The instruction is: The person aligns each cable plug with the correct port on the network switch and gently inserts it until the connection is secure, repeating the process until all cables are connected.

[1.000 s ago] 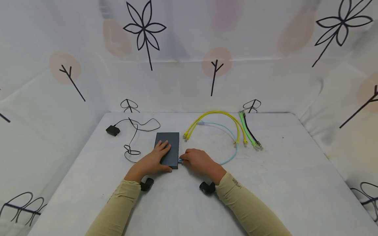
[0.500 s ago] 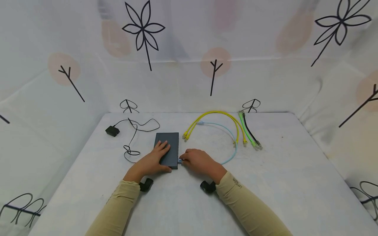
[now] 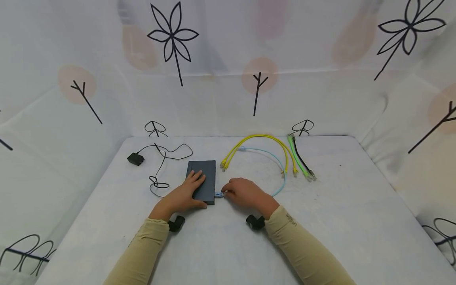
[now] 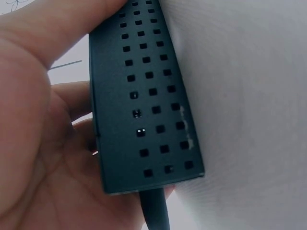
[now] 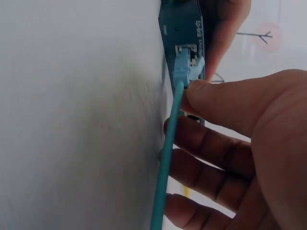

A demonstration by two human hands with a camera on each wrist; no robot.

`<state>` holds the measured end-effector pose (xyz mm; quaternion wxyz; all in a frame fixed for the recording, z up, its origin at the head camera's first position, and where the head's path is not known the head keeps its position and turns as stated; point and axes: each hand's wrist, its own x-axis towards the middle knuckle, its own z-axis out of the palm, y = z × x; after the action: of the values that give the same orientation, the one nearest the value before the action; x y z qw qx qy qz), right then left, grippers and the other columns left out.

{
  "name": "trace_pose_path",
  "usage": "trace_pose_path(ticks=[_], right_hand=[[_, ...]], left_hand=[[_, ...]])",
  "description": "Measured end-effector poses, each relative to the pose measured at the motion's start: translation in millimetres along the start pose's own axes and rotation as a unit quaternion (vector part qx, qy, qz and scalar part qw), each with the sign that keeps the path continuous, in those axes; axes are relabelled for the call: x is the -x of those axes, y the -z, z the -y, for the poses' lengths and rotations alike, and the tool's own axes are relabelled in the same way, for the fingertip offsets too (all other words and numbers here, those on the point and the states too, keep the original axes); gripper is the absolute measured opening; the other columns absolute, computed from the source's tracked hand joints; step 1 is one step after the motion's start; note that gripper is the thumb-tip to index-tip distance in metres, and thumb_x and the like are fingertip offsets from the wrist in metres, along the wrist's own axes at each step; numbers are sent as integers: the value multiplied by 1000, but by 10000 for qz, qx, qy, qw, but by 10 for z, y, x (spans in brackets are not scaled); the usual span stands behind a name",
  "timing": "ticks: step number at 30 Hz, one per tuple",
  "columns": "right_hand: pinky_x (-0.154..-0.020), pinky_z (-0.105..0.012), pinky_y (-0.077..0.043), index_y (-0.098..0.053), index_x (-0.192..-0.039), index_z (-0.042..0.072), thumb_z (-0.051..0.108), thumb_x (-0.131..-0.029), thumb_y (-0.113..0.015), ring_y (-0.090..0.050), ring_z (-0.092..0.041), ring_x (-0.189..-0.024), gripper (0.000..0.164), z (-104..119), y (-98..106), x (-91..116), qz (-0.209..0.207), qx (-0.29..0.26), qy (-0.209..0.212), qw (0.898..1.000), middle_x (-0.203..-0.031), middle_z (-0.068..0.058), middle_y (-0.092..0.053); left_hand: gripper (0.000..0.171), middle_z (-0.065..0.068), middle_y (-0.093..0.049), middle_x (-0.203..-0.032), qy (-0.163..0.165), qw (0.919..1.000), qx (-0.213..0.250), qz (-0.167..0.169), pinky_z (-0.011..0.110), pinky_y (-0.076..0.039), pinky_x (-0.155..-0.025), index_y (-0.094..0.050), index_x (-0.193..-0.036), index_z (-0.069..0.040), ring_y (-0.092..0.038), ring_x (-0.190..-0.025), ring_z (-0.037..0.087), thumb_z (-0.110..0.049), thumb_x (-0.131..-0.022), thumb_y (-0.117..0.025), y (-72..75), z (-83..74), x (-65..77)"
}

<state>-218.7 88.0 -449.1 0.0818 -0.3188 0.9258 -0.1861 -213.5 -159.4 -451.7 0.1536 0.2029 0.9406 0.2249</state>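
A dark blue-grey tp-link network switch [image 3: 209, 180] lies on the table, its ports facing right. My left hand [image 3: 181, 196] rests on it, fingers spread over the top, thumb along the near edge; the left wrist view shows the switch's vented side [image 4: 148, 96]. The light blue plug [image 5: 182, 67] of an Ethernet cable [image 5: 168, 158] sits in a port on the right side. My right hand [image 3: 246, 194] is right behind that plug, fingers loosely bent. In the right wrist view its thumb tip is beside the plug's rear, and the cable passes in front of its fingers.
A black power adapter [image 3: 135, 158] lies at the left, its thin tangled cord running to the switch's left side. Behind and to the right lie yellow Ethernet cables [image 3: 261, 135], a green cable [image 3: 298, 158] and a black cable [image 3: 303, 159]. Printed cloth walls surround the table.
My right hand has shifted slightly right, away from the switch, uncovering the light blue plug at the port. The left hand and the switch have stayed in place.
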Motion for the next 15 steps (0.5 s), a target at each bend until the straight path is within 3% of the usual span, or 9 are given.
trace_pose_path(ticks=[5,15], right_hand=[[-85,-33,-51,-73,-115,18,21,-96,-60,-64,-14,-95,22,-33,39,13,-38,-51,-104,9999,-104,2,-69],[-78,-30,-50,-73,-111,17,19,-95,-62,-61,-12,-85,20,-156,108,42,-207,-15,-253,9995,-94,4,-66]], left_hand=[[99,2,-7,-165,-18,10000,-49,6,52,-22,-118,-21,-156,-16,5,-152,30,-49,-80,-76,0,3,0],[99,3,-7,-165,-52,10000,-65,-3,53,-22,-118,-21,-156,-16,5,-152,30,-49,-80,-76,2,7,4]])
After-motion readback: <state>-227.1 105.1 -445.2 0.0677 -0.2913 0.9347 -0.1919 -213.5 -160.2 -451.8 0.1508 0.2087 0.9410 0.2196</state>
